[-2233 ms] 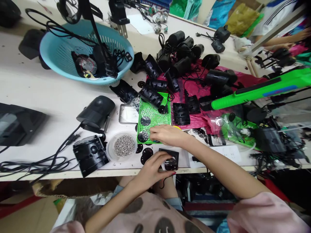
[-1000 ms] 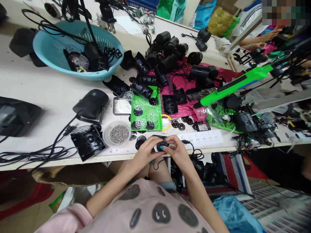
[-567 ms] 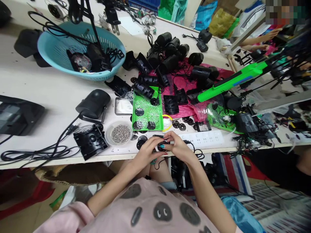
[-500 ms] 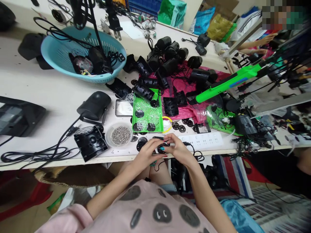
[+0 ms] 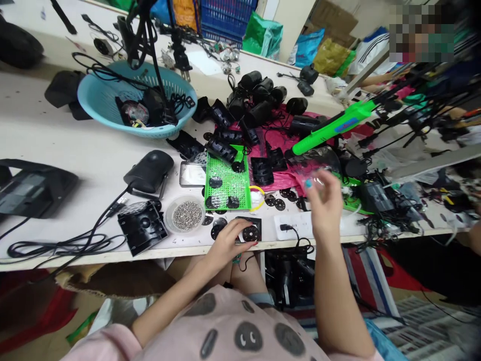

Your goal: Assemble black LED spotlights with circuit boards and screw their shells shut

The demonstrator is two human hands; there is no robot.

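My left hand [image 5: 232,239] curls its fingers and thumb around a black part with a round disc [image 5: 251,232] on top, at the table's front edge. The disc has small holes; a thin wire hangs below it. My right hand [image 5: 326,203] is raised off the table to the right, blurred, thumb and fingers apart with nothing visible in them. Just beyond it a green electric screwdriver [image 5: 334,128] points down to the left. Left of my left hand stands a round tub of small screws [image 5: 187,214]. A green perforated tray [image 5: 243,188] with several black discs lies behind.
A blue basket [image 5: 93,110] of black parts stands back left. Black cylindrical housings [image 5: 259,113] pile on pink plastic [image 5: 283,175]. A white power strip [image 5: 296,225] with a plugged cord lies right of my left hand. Another person's arm shows far right.
My right hand has left the black disc and risen to the right, towards the green electric screwdriver. My left hand stays around the part. Earlier, the right hand came from the tray to the disc.
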